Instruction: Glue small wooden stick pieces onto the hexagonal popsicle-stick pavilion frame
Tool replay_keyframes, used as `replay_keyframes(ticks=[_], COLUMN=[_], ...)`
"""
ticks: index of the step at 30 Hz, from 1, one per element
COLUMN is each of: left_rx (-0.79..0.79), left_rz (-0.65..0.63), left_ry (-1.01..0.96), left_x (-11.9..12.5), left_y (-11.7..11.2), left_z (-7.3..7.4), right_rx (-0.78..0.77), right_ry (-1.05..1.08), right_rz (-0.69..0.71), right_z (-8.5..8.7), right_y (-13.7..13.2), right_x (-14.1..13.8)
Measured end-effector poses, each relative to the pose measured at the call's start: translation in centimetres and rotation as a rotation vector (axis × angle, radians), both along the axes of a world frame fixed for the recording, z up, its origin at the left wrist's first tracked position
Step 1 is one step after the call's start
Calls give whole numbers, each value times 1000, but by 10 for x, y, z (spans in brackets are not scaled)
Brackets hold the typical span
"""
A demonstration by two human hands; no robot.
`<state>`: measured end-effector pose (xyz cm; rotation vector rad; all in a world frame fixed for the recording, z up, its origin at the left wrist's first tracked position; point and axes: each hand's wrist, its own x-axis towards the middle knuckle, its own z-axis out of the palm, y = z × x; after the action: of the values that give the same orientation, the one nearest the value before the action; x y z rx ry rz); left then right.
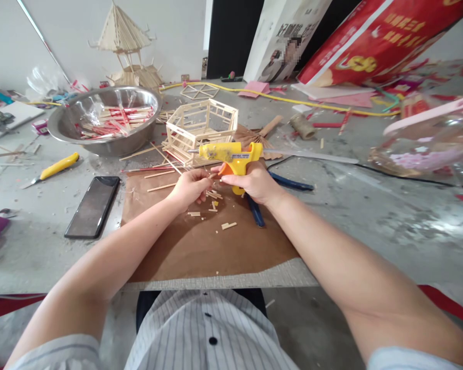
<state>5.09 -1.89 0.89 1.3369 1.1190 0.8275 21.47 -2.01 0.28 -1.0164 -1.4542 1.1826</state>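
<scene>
My right hand [252,182] is wrapped round the handle of a yellow glue gun [227,152], with its nozzle pointing left and a long clear glue stick [316,153] out of its back. Just left of it, my left hand [194,189] is closed with the fingertips pinched together; what they hold, if anything, is too small to make out. Below the hands, several short cut wooden sticks [228,226] lie on a brown sheet [216,257]. Behind the glue gun stands a six-sided frame of thin wooden sticks [195,140]. Blue-handled pliers [255,211] lie partly under my right hand.
A steel bowl [108,146] of wrapped sticks stands back left, with a stick-built pavilion [123,38] behind. A yellow utility knife [57,167] and a phone [92,208] lie left. A yellow cable [293,97] crosses the back; a pink-handled plastic container [416,139] is at right.
</scene>
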Motion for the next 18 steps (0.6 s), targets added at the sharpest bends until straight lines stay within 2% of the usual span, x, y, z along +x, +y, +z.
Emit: replay_keyframes(ticks=[8, 12, 18], left_rx=[-19, -43, -115], left_rz=[-52, -31, 38], left_ry=[-150, -182, -260], left_x=[-6, -7, -3], left_y=[-1, -2, -2], left_z=[1, 3, -1], right_rx=[-54, -96, -68], right_ry=[83, 57, 23], right_rz=[-151, -122, -60], right_z=[-5, -5, 1], right_y=[7, 7, 1], right_x=[2, 3, -1])
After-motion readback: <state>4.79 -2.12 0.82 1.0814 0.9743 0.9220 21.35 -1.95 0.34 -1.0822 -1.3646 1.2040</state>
